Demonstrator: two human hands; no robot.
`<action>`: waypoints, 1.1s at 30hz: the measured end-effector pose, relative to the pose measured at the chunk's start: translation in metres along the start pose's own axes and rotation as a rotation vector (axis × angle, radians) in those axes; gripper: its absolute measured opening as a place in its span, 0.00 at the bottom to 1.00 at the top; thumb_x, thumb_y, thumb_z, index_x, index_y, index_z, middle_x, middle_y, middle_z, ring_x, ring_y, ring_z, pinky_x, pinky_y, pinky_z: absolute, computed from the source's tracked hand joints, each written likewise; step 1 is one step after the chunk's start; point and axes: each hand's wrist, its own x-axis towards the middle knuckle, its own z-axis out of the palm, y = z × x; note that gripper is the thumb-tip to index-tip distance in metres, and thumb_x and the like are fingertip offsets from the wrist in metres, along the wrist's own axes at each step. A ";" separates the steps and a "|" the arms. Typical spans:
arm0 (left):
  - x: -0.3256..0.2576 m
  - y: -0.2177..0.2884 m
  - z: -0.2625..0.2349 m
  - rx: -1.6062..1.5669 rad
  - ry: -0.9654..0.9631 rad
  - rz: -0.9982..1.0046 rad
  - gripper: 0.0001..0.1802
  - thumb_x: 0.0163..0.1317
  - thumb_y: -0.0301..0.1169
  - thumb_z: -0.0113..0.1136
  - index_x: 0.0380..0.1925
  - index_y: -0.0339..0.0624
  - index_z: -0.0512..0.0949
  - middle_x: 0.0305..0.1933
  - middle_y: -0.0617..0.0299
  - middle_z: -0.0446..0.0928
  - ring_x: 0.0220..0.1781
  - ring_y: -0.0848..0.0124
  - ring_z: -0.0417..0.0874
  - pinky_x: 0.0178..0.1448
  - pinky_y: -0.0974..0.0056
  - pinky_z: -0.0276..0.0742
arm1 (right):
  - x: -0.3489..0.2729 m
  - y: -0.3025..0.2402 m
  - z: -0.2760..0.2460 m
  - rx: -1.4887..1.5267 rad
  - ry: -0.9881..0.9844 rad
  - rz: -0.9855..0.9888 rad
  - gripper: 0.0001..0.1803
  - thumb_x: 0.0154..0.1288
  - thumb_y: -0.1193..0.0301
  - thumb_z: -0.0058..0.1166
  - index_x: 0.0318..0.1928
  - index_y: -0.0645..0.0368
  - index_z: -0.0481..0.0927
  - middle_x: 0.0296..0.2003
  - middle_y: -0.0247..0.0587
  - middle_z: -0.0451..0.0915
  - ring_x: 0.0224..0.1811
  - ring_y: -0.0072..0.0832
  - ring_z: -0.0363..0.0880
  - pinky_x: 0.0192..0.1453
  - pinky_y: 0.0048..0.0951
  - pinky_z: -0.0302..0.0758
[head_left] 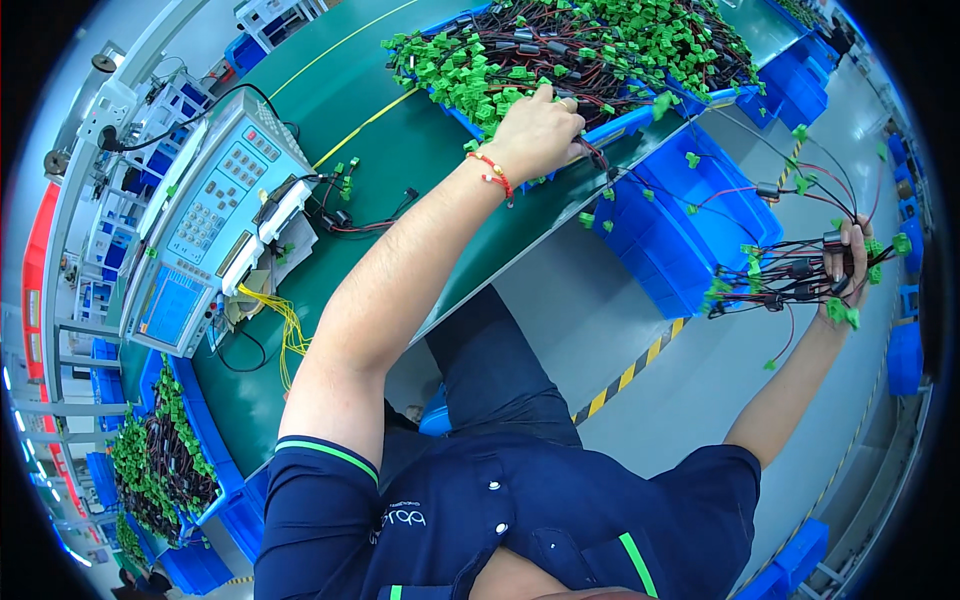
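My left hand, a red bracelet at its wrist, is at the near edge of a blue bin heaped with wire harnesses. These have red and black wires, green connectors and black sleeves. Its fingers are curled on some wires, which trail out beside the hand; the fingertips are partly hidden. Held out to the far right, my right hand is closed around a bundle of wire harnesses. Green connectors stick out on both sides of that fist, and loose wires arc above it.
A bench tester with keypad and screen stands on the green table, yellow wires hanging from its front. Another blue bin of harnesses is at lower left. A blue crate sits below the table edge, near black-and-yellow floor tape.
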 end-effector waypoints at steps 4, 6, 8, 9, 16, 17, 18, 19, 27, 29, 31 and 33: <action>0.006 0.001 0.008 -0.079 0.152 -0.092 0.15 0.63 0.46 0.63 0.38 0.50 0.87 0.38 0.64 0.82 0.46 0.54 0.78 0.44 0.53 0.81 | -0.005 0.016 0.017 -0.259 0.202 0.034 0.13 0.69 0.75 0.58 0.53 0.64 0.77 0.32 0.32 0.75 0.19 0.10 0.62 0.21 0.15 0.54; 0.011 -0.001 0.008 -0.196 0.275 -0.188 0.15 0.68 0.46 0.58 0.34 0.51 0.87 0.29 0.62 0.84 0.36 0.53 0.80 0.39 0.54 0.80 | -0.013 0.029 0.039 -0.363 0.237 0.036 0.11 0.69 0.74 0.59 0.50 0.64 0.79 0.31 0.29 0.76 0.19 0.08 0.62 0.21 0.15 0.52; 0.018 -0.012 0.003 -0.425 0.342 -0.401 0.18 0.70 0.47 0.56 0.31 0.49 0.86 0.27 0.62 0.83 0.31 0.57 0.81 0.37 0.57 0.78 | -0.020 0.042 0.048 -0.453 0.185 0.085 0.10 0.69 0.74 0.60 0.49 0.63 0.80 0.30 0.28 0.76 0.19 0.07 0.61 0.21 0.15 0.50; 0.030 -0.014 0.002 -0.583 0.390 -0.493 0.19 0.71 0.47 0.54 0.30 0.48 0.86 0.25 0.62 0.83 0.29 0.59 0.81 0.36 0.58 0.77 | -0.020 0.032 0.052 -0.480 0.188 0.086 0.10 0.69 0.74 0.60 0.49 0.63 0.80 0.30 0.28 0.76 0.19 0.07 0.60 0.21 0.15 0.50; 0.052 -0.038 -0.006 -0.765 0.202 -0.738 0.23 0.72 0.45 0.52 0.30 0.37 0.83 0.30 0.55 0.84 0.36 0.67 0.88 0.40 0.58 0.82 | -0.021 0.036 0.044 -0.421 0.165 0.140 0.12 0.70 0.74 0.59 0.51 0.62 0.79 0.31 0.28 0.75 0.20 0.08 0.61 0.22 0.15 0.54; 0.054 -0.037 -0.007 -0.604 0.122 -0.694 0.22 0.71 0.46 0.53 0.31 0.38 0.83 0.31 0.54 0.85 0.39 0.64 0.89 0.43 0.56 0.83 | -0.022 0.037 0.045 -0.406 0.175 0.121 0.11 0.69 0.74 0.59 0.50 0.63 0.79 0.31 0.28 0.76 0.19 0.08 0.61 0.21 0.15 0.53; 0.053 -0.031 -0.005 -0.283 0.180 -0.614 0.20 0.67 0.47 0.57 0.32 0.41 0.85 0.35 0.50 0.85 0.42 0.55 0.88 0.47 0.50 0.83 | -0.023 0.042 0.046 -0.380 0.182 0.106 0.10 0.69 0.75 0.60 0.49 0.63 0.80 0.30 0.28 0.76 0.18 0.08 0.61 0.21 0.15 0.51; 0.053 -0.030 -0.005 -0.216 0.133 -0.597 0.19 0.66 0.47 0.58 0.32 0.42 0.85 0.36 0.50 0.85 0.42 0.54 0.88 0.47 0.50 0.82 | -0.024 0.046 0.049 -0.353 0.191 0.102 0.10 0.69 0.75 0.60 0.49 0.63 0.80 0.30 0.29 0.76 0.18 0.08 0.61 0.21 0.15 0.51; 0.059 -0.035 -0.018 0.199 0.151 -0.328 0.28 0.56 0.43 0.70 0.55 0.44 0.77 0.54 0.50 0.80 0.60 0.56 0.79 0.60 0.47 0.75 | -0.034 0.030 0.034 -0.192 0.069 0.025 0.12 0.71 0.75 0.56 0.53 0.65 0.77 0.31 0.34 0.74 0.17 0.10 0.62 0.20 0.14 0.56; 0.054 -0.029 -0.013 0.264 0.225 -0.198 0.29 0.59 0.39 0.67 0.60 0.45 0.74 0.62 0.50 0.75 0.67 0.55 0.72 0.67 0.43 0.68 | -0.032 0.026 0.019 -0.036 0.020 -0.029 0.14 0.74 0.76 0.51 0.56 0.65 0.74 0.33 0.37 0.74 0.15 0.11 0.62 0.18 0.13 0.58; 0.057 -0.044 0.006 0.367 0.303 -0.026 0.29 0.61 0.33 0.61 0.64 0.48 0.71 0.67 0.56 0.72 0.70 0.58 0.69 0.69 0.41 0.64 | -0.026 0.025 0.014 0.093 -0.051 -0.056 0.14 0.75 0.76 0.48 0.58 0.65 0.74 0.35 0.38 0.74 0.13 0.11 0.61 0.17 0.13 0.59; 0.063 -0.046 0.013 0.411 0.271 0.113 0.29 0.58 0.36 0.65 0.62 0.48 0.74 0.65 0.60 0.74 0.68 0.61 0.73 0.63 0.46 0.73 | -0.028 0.029 0.019 0.033 -0.014 -0.042 0.15 0.75 0.76 0.48 0.58 0.66 0.74 0.35 0.38 0.72 0.13 0.11 0.61 0.17 0.14 0.60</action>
